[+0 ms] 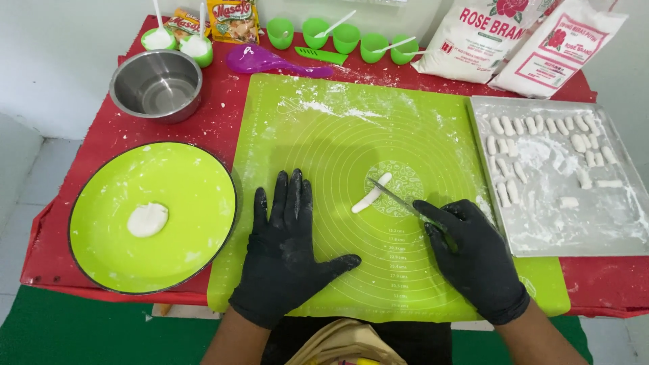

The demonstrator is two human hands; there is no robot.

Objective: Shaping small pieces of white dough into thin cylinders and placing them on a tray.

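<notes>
Black-gloved, the left hand [287, 253] lies flat on the green mat [338, 135], fingers [287, 196] spread and holding nothing. Right hand [476, 260] is closed round a knife [395, 196] whose blade touches the dough roll [372, 192] at the mat's middle. That roll looks soft, light and sticky, best taken gently by its ends. Right of the mat, a floured tray [608, 230] holds cut pieces [541, 145]; left of it, a green plate [196, 203] carries a dough lump [147, 220].
</notes>
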